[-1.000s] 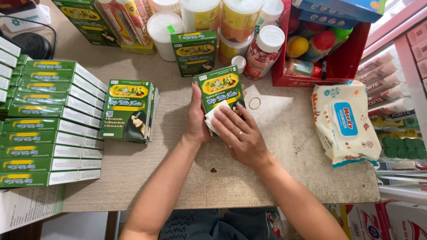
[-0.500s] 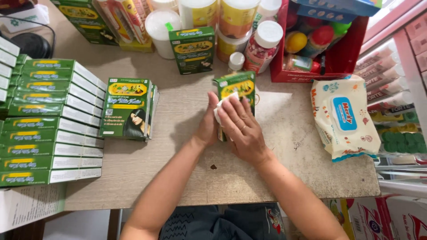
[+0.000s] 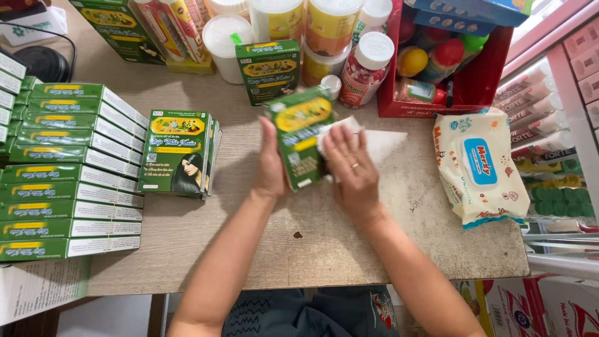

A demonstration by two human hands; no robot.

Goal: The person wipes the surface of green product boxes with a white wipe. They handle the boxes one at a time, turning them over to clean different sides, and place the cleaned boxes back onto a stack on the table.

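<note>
While both forearms reached up from the near edge of the desk (image 3: 349, 249), the left hand (image 3: 272, 163) gripped a green and yellow box (image 3: 298, 136) by its left side, fingers closed around it and holding it tilted just above the desk. Against the box's right side, the right hand (image 3: 350, 167) pressed a white wipe (image 3: 331, 132) with its fingers laid flat and slightly spread; a ring showed on one finger. Under and just right of the box lay a white sheet (image 3: 384, 145) on the desk. Left of the box stood a small upright stack of matching boxes (image 3: 178, 153), and farther left, rows of long green cartons (image 3: 68, 181) lay piled along the desk's edge. Right of the box, well apart, rested a soft pack of wet wipes (image 3: 477, 167). Beyond the box stood another green box (image 3: 268, 70), a bottle of red pills with a white cap (image 3: 362, 72), several yellow jars (image 3: 327, 28), and a red tray (image 3: 480, 81) with small coloured bottles.
</note>
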